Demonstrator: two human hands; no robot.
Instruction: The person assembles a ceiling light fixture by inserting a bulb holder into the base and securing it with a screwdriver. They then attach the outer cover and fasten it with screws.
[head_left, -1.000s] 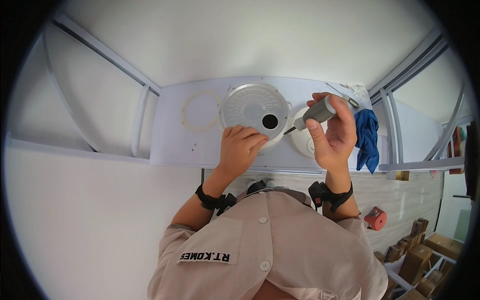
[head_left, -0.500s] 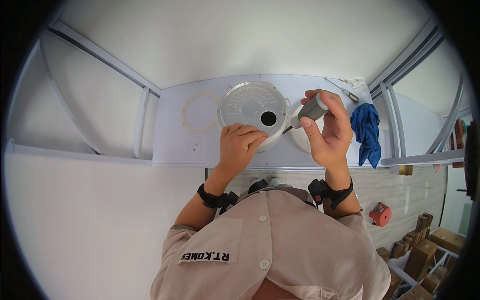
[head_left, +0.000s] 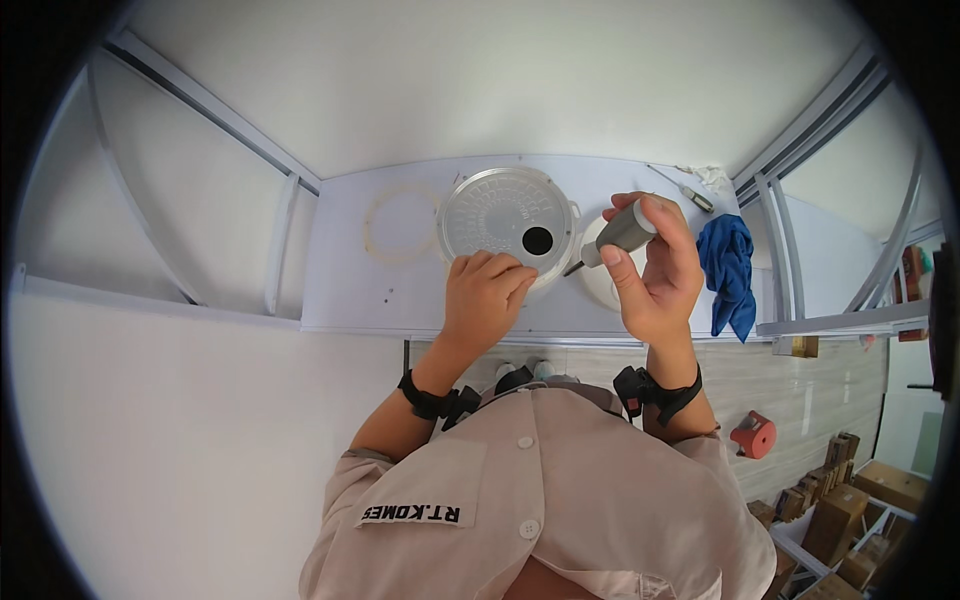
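Note:
A round, translucent grey disc-shaped part (head_left: pixel 490 215) with a dark round hole or spot lies on the white table. My left hand (head_left: pixel 487 295) rests on its near edge, fingers bent and pressed together; whether they pinch anything small there is hidden. My right hand (head_left: pixel 655 290) is wrapped round a grey cordless screwdriver (head_left: pixel 628 228), tilted so that its dark bit points down and left, close to the disc's right edge. Below the screwdriver, partly covered by my right hand, sits a white round part (head_left: pixel 598 283).
A thin, pale yellow ring (head_left: pixel 372 240) lies left of the disc, with small dark bits (head_left: pixel 388 293) nearer me. At the right are a hand screwdriver (head_left: pixel 695 197), crumpled white material (head_left: pixel 712 178) and a blue cloth (head_left: pixel 728 270). Metal frame bars flank the table.
The screwdriver has shifted slightly, and its bit now stands a little apart from the disc's edge. My left hand stays at the near rim. The view has moved slightly.

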